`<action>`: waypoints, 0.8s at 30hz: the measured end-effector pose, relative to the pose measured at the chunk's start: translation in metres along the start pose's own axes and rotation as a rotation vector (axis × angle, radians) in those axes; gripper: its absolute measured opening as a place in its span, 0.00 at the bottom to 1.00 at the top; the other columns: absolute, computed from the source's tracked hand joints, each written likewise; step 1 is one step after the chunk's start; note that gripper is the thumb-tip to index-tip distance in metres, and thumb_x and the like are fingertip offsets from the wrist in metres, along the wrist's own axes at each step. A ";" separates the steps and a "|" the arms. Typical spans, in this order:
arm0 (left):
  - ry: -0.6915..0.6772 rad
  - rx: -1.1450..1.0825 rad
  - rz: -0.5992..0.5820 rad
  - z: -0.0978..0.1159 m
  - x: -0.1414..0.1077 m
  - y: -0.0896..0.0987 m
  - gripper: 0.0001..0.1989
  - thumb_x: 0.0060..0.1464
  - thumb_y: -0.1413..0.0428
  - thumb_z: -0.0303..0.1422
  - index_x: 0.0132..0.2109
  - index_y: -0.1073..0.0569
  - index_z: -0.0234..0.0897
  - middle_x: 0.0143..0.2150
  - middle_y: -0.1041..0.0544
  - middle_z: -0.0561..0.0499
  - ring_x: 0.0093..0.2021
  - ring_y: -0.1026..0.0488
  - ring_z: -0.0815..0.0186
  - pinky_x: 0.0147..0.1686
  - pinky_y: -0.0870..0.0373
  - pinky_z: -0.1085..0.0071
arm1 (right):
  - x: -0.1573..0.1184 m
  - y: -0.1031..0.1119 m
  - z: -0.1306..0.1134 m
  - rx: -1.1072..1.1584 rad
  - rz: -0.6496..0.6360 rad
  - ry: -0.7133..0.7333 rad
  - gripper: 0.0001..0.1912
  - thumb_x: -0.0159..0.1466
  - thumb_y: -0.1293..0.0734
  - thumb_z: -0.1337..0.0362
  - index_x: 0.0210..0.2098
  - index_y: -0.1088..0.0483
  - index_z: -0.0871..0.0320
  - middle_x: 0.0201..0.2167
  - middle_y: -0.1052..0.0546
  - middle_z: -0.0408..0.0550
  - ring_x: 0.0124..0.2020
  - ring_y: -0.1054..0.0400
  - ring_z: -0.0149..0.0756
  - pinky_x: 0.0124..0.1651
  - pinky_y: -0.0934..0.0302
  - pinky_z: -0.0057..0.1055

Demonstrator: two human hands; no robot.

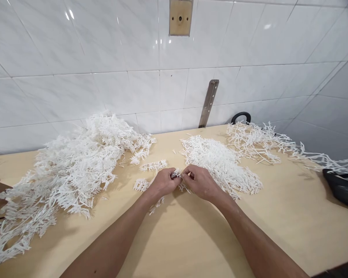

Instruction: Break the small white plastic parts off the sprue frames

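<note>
Near the middle of the table, my left hand point(166, 182) is closed around a small white branched plastic sprig point(177, 172). The fingers of my right hand point(201, 183) pinch at the same sprig from the other side, and the two hands almost meet. Fingertips hide much of the piece. A few loose sprigs point(153, 166) lie just beyond and left of my left hand. Close behind my right hand spreads a flat heap of short white pieces point(217, 162).
A large mound of white branched plastic point(84, 162) covers the table's left side. Bare branching stems point(258, 141) lie at the back right. A metal ruler point(209, 102) leans on the tiled wall, near a black handle point(241, 114). A black object point(340, 187) sits at the right edge.
</note>
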State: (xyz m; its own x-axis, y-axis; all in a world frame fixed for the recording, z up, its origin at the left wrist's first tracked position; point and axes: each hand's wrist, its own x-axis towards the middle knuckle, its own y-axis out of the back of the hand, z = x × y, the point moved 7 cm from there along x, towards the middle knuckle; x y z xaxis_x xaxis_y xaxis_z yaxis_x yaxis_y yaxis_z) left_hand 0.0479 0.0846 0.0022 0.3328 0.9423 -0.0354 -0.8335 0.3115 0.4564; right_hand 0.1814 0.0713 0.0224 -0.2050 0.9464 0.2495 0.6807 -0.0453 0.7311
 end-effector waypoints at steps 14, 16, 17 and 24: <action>-0.025 0.334 0.092 0.004 -0.006 -0.002 0.06 0.47 0.48 0.29 0.24 0.35 0.38 0.21 0.32 0.54 0.24 0.40 0.68 0.25 0.48 0.71 | -0.005 -0.010 -0.007 -0.131 -0.086 0.044 0.08 0.63 0.39 0.72 0.29 0.32 0.58 0.31 0.27 0.46 0.30 0.35 0.32 0.33 0.46 0.29; -0.053 0.351 0.104 0.004 -0.007 -0.003 0.06 0.49 0.49 0.29 0.25 0.33 0.38 0.23 0.31 0.54 0.24 0.39 0.68 0.25 0.48 0.71 | -0.004 -0.010 -0.006 -0.133 -0.091 0.016 0.08 0.63 0.39 0.72 0.30 0.32 0.58 0.31 0.27 0.46 0.31 0.35 0.32 0.33 0.46 0.29; -0.072 0.347 0.103 0.005 -0.007 -0.003 0.07 0.50 0.50 0.29 0.26 0.32 0.38 0.23 0.30 0.54 0.24 0.38 0.68 0.25 0.48 0.71 | -0.004 -0.010 -0.005 -0.134 -0.087 0.007 0.08 0.63 0.39 0.72 0.30 0.32 0.58 0.32 0.27 0.46 0.31 0.35 0.32 0.34 0.46 0.29; -0.109 0.274 0.053 0.003 -0.003 -0.004 0.08 0.51 0.51 0.29 0.24 0.34 0.37 0.21 0.33 0.54 0.24 0.39 0.68 0.26 0.47 0.71 | -0.002 -0.011 -0.001 -0.207 -0.070 0.041 0.09 0.65 0.40 0.72 0.30 0.33 0.58 0.31 0.28 0.46 0.31 0.35 0.32 0.34 0.47 0.29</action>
State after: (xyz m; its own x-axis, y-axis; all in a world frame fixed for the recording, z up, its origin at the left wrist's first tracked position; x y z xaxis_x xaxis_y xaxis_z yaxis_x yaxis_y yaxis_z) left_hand 0.0518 0.0802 0.0030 0.3496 0.9331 0.0841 -0.7060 0.2034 0.6783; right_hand 0.1735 0.0694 0.0147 -0.2781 0.9360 0.2159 0.5061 -0.0483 0.8611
